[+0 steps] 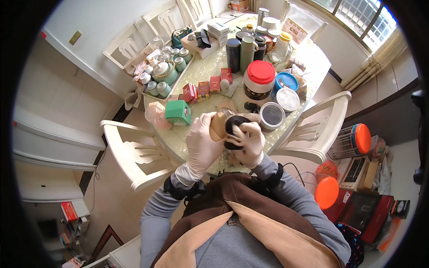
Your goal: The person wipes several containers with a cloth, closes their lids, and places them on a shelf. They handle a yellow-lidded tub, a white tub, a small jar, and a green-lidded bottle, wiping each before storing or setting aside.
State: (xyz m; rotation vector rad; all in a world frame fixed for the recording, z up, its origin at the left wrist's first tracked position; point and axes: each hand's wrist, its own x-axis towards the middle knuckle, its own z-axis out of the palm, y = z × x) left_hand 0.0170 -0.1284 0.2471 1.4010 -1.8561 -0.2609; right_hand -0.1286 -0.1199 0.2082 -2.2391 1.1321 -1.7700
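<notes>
Both my hands wear thin white gloves and meet over the near edge of the table. My left hand (202,140) is wrapped round a tan, smooth-sided object (217,127); its kind is not clear. Against that object's right side is a black, rounded, soft-looking thing (237,120). My right hand (250,143) is closed on the black thing, its fingers smeared by motion. A clear, shiny piece (229,111) shows just beyond the tan object. The green box (178,112) stands left of my hands, and a small black item (252,106) lies beyond them.
On the marbled table (196,87) stand a red-lidded tub (260,73), clear-lidded jars (272,116), flasks (233,56) and several small red boxes (190,92). A tray of teaware (164,71) is at far left. White chairs (138,152) flank me; an orange-topped stool (326,193) is at right.
</notes>
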